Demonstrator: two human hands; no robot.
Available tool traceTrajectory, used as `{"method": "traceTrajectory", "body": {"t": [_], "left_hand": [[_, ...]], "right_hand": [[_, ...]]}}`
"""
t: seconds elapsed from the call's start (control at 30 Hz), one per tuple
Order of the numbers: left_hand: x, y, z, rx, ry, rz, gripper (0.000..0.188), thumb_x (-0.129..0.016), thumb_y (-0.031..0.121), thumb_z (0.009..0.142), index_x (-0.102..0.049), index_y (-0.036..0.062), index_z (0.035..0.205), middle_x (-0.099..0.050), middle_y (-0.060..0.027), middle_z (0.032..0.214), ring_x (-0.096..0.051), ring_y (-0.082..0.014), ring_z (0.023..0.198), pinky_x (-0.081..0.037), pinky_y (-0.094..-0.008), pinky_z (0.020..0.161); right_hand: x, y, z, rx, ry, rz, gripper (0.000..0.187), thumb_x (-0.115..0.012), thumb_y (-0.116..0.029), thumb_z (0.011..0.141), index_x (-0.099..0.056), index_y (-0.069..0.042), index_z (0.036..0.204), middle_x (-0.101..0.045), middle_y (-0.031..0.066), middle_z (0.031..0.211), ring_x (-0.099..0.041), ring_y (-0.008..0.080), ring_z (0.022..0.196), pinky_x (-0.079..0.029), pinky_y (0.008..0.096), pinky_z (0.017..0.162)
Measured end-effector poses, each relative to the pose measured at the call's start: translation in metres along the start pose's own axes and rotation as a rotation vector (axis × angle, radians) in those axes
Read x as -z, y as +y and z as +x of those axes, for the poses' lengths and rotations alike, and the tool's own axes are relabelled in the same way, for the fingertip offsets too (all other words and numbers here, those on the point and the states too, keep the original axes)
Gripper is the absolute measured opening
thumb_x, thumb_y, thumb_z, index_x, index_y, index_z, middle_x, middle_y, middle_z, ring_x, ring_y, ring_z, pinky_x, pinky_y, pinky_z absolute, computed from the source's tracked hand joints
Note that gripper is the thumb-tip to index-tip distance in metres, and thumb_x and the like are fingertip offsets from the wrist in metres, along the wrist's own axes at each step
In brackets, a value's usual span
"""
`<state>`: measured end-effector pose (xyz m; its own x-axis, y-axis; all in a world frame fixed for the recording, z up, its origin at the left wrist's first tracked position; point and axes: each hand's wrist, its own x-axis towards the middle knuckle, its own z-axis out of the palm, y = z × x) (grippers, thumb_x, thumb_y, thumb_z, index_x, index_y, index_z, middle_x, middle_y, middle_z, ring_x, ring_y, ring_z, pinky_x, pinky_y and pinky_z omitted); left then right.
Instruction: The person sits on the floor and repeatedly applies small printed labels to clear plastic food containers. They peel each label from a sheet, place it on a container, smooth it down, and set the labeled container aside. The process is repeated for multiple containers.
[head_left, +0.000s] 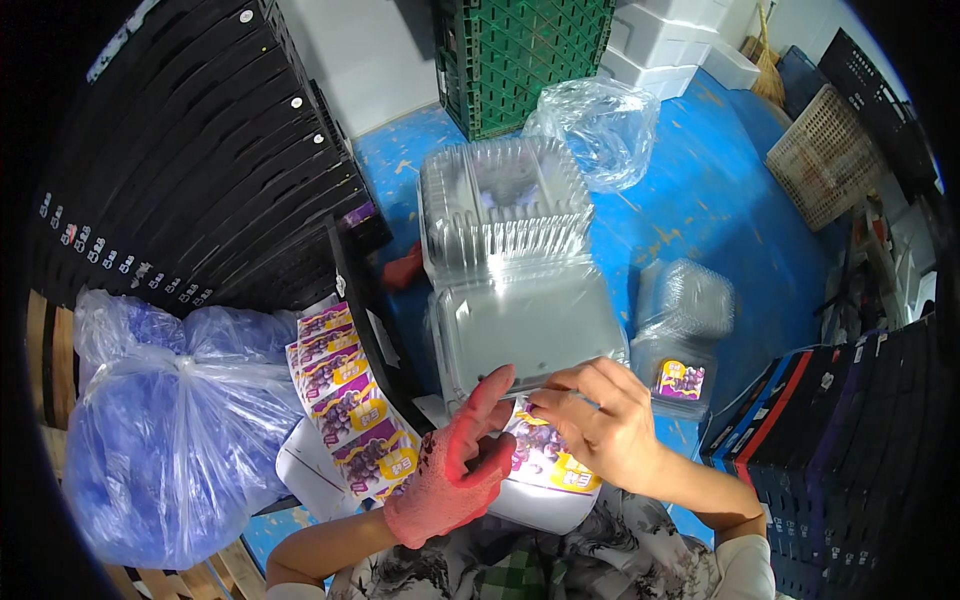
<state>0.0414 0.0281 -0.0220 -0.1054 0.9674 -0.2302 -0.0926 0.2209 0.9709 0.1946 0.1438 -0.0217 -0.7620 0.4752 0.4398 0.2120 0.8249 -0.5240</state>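
My left hand (462, 462), in a red glove, is beside the left edge of a sheet of grape labels (540, 449) in my lap. Its fingers are apart, with a gap between them. Bare, my right hand (605, 418) pinches the top edge of that sheet, which carries purple grape pictures and yellow patches. Just beyond both hands lies an opened clear plastic clamshell box (525, 312), its flat part toward me. A tall nested stack of clear clamshells (510, 205) rises behind it.
Grape label strips (345, 405) hang over a black crate at my left, near a bag of bluish plastic (165, 440). A labelled clamshell (680, 382) sits on the blue floor at right. Black crates (200, 150) stack left, others (830, 450) right; green crates (525, 65) stand ahead.
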Motion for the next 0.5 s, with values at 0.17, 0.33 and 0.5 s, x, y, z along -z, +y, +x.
{"method": "traceTrajectory", "body": {"t": [0.17,0.33,0.5], "left_hand": [[0.0022,-0.0026,-0.0035,-0.191,-0.007,0.289,0.061,-0.05,-0.005,0.082,-0.033,0.0094,0.139,-0.056,-0.0187,0.117,-0.06,-0.0264,0.103,-0.047,-0.0303,0.083],[0.0033,-0.0104,-0.0055,-0.24,-0.011,0.29,0.06,-0.051,-0.005,0.082,-0.034,0.0086,0.138,-0.055,-0.0191,0.12,-0.058,-0.028,0.107,-0.047,-0.0304,0.084],[0.0033,-0.0107,-0.0066,-0.255,-0.008,0.343,0.061,-0.051,-0.004,0.081,-0.034,0.009,0.138,-0.055,-0.0187,0.12,-0.058,-0.0297,0.106,-0.047,-0.0306,0.083]], "right_hand": [[-0.0055,-0.0046,-0.0002,-0.023,-0.039,0.099,0.019,-0.069,-0.004,0.068,-0.061,-0.004,0.085,-0.057,0.0054,0.08,-0.056,0.0242,0.068,-0.045,0.0358,0.061],[-0.0088,-0.009,-0.0008,-0.022,-0.031,0.09,0.018,-0.068,-0.002,0.068,-0.059,-0.004,0.083,-0.055,0.0059,0.078,-0.055,0.0249,0.069,-0.044,0.0361,0.062],[-0.0069,-0.0107,-0.0016,-0.048,-0.047,0.107,0.017,-0.068,-0.001,0.067,-0.058,-0.003,0.081,-0.054,0.0065,0.077,-0.055,0.026,0.068,-0.044,0.0361,0.061]]}}
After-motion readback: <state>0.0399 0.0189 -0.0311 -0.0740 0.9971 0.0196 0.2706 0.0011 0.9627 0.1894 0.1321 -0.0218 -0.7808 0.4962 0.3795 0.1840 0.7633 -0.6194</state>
